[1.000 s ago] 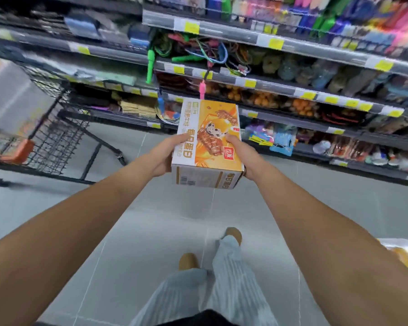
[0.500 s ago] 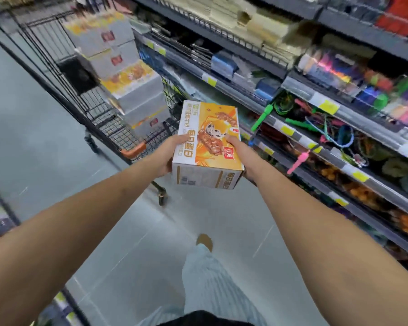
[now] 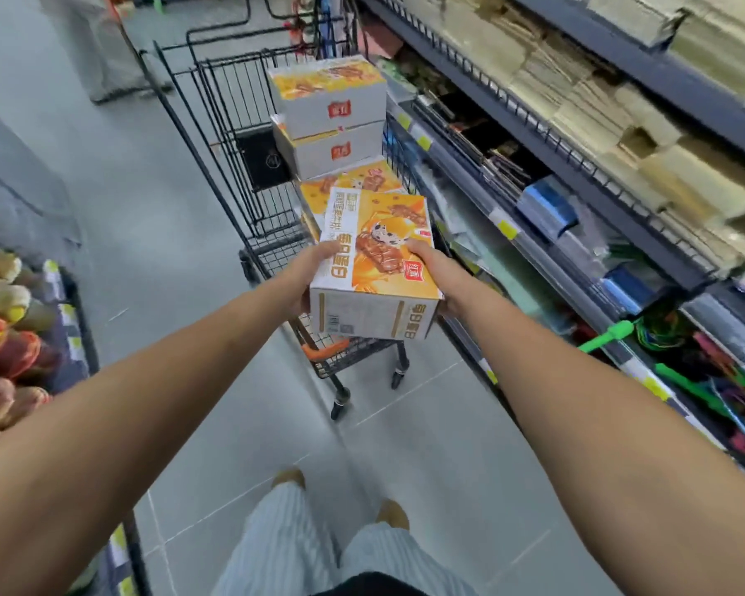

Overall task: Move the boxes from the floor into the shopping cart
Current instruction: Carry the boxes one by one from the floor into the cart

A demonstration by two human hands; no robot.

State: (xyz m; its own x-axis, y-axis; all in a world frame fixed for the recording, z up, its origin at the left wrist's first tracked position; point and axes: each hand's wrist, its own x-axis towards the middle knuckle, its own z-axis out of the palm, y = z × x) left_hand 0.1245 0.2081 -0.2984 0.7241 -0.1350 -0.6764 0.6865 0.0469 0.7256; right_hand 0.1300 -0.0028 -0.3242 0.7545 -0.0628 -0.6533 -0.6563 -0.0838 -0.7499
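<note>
Grip: you hold the orange box w/ both hands, left hand clamped on its left side, right hand on its right side, thumbs over the top edge. Judged: a two-sided squeeze keeps it level & printed face up for a flat drop.
Box position: between your hands, out in front at arm's reach, above the near end of the shopping cart. Not yet set down.
Cart: black wire, straight ahead of your hands, parked tight along the shelf rack off your right hand. Orange handle bar shows just under the held box.
Cart contents: two matching boxes stacked, top box on second box, beyond your hands; a lower box lies flat, face up, right behind the held one. Left part of basket looks bare wire.
Likely why: stack sits to the shelf side, so free room is to your left hand's side or on the flat box.
Floor: grey tile below your arms; no other boxes on it in view.
Left of left arm: bin of plush toys.
</note>
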